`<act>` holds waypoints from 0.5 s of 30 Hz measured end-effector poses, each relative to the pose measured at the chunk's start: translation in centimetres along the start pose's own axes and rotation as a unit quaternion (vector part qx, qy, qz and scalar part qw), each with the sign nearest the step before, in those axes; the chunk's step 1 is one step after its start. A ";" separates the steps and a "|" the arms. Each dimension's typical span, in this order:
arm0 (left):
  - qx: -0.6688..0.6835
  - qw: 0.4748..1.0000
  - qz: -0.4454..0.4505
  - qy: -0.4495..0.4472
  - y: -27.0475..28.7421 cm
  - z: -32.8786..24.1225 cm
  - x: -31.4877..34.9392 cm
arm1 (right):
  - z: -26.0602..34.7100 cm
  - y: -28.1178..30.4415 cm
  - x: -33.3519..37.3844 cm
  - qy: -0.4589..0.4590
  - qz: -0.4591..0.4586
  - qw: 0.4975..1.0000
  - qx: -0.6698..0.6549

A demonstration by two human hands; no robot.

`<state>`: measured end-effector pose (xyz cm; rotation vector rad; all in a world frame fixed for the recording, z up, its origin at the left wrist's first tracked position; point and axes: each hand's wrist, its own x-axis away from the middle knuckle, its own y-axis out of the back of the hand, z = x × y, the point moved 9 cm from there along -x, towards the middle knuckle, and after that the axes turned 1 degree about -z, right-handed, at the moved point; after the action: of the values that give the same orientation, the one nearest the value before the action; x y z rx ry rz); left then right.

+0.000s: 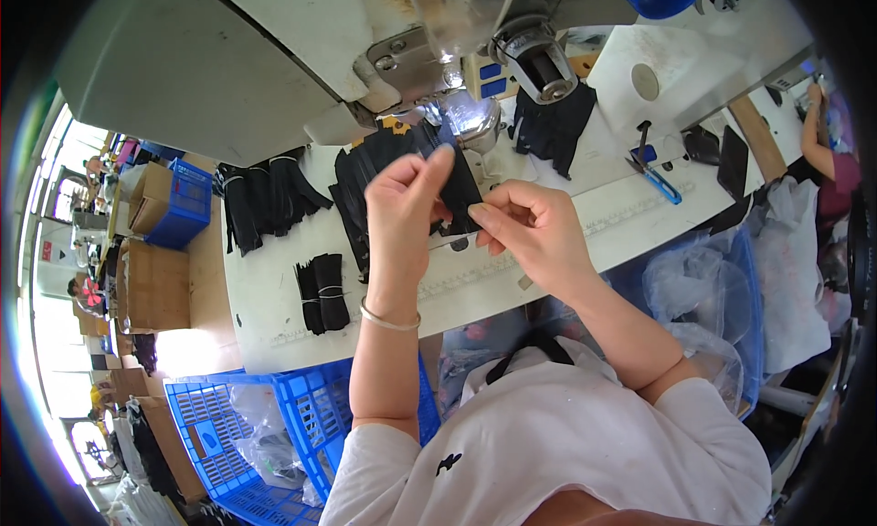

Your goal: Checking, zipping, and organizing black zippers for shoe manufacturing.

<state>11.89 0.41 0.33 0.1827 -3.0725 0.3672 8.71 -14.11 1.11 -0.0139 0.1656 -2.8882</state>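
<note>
On the white sewing machine table, a stack of black fabric pieces (pixel 356 174) lies below the machine head. My right hand (pixel 541 229) pinches the near corner of a black fabric piece (pixel 461 181) between thumb and fingertips. Across the same piece, my left hand (pixel 402 197) is closed, its fingers curled under and its thumb raised. What those curled fingers hold, if anything, is hidden behind the hand. The machine's needle area (pixel 457 106) sits just beyond both hands, with a bright lamp glow there.
Tied bundles of black strips (pixel 322 293) and more black strips (pixel 265 197) lie to the left. Farther right are a black fabric pile (pixel 554 129) and blue-handled snips (pixel 660 184). A blue crate (pixel 301 416) stands below the table edge; another person's arm (pixel 813 133) shows far right.
</note>
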 end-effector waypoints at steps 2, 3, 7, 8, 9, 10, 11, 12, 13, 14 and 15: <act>0.065 0.992 0.065 0.088 -0.5 2.3 1.2 | -0.1 0.2 -0.5 0.010 0.000 1.000 0.004; 0.150 0.976 0.096 0.122 -1.3 3.1 1.9 | -0.2 0.4 -0.7 0.003 0.007 1.000 0.001; 0.223 0.959 0.108 0.137 -1.7 2.7 2.9 | -1.3 0.6 -0.8 -0.037 0.035 0.999 0.020; 0.228 0.959 0.104 0.133 -1.6 2.6 3.0 | -1.3 0.4 -0.8 -0.037 0.041 0.998 0.024; 0.244 0.953 0.109 0.142 -1.8 2.7 3.2 | -1.0 0.3 -0.7 -0.023 0.037 0.999 0.024; 0.261 0.946 0.116 0.152 -2.0 2.8 3.3 | -0.7 0.4 -0.6 -0.010 0.030 0.999 0.024; 0.266 0.946 0.115 0.148 -2.0 2.9 3.3 | -0.6 0.3 -0.6 -0.010 0.034 0.999 0.029; 0.253 0.951 0.109 0.139 -1.9 2.9 3.2 | -0.3 0.2 -0.7 0.006 0.022 0.999 0.035; 0.239 0.956 0.106 0.133 -1.8 2.8 3.3 | 0.1 0.2 -0.7 0.020 0.007 0.999 0.038; 0.241 0.958 0.109 0.114 -1.5 2.6 2.8 | 0.3 0.0 -0.9 0.021 0.008 0.999 0.042; 0.244 0.957 0.109 0.112 -1.7 2.4 2.7 | 0.7 -0.1 -1.3 0.035 0.011 0.998 0.055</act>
<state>9.36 -2.06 -1.41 -0.1761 -2.7238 1.0743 10.01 -13.75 1.86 0.1078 0.0184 -2.8723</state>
